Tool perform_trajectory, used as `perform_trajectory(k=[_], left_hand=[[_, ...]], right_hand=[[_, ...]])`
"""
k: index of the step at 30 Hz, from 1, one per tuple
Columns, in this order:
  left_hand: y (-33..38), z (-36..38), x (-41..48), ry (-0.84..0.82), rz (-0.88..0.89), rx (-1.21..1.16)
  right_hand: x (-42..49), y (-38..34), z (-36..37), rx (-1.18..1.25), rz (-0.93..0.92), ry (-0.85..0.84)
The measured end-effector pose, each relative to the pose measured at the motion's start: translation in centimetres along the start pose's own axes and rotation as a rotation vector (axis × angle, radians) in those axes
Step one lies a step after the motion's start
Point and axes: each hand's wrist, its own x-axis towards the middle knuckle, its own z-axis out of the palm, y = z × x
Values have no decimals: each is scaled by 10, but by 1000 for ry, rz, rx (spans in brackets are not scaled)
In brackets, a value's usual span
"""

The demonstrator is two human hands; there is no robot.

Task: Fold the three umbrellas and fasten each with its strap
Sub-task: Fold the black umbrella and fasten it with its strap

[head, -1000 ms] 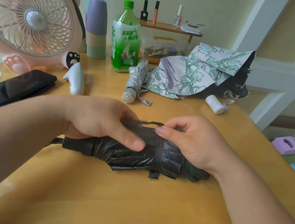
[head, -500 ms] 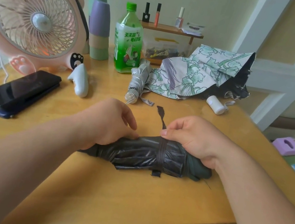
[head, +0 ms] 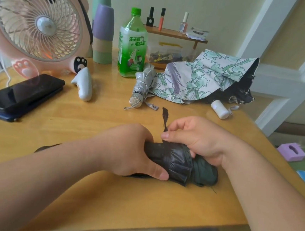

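Now, strap (head: 165, 117): raised upright since a second ago — not fastened.
Left hand (head: 131, 150): gripping black umbrella (head: 172, 159).
Right hand (head: 196, 137): pinching strap.

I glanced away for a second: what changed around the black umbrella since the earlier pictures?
The left hand slid right along the black umbrella and now grips its middle. The strap, earlier laid across the bundle, was pulled up and stands free, pinched by the right hand. The silver umbrella and floral umbrella stayed put.
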Motion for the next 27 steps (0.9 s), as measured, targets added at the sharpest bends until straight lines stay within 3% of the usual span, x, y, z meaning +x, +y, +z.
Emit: perform_trajectory(k=[6,11,14,17,23,27], left_hand=[[-1,19,-17,292,234,184],[-4,19,-6,370,288,265],[-2,16,-9,311,205,64],[5,1,-6,148,61,-211],[11,-9,17,-86,34,-335],[6,1,13,-79,101,-350]], right_hand=[[2,4,-2,27,-180,-25],[6,6,-9,81,-255,61],[5,17,-5,102,-275,72],[1,25,-2,243,-260,81],[-4,27,1,320,-245,42],[-6,27,0,325,-247,37]])
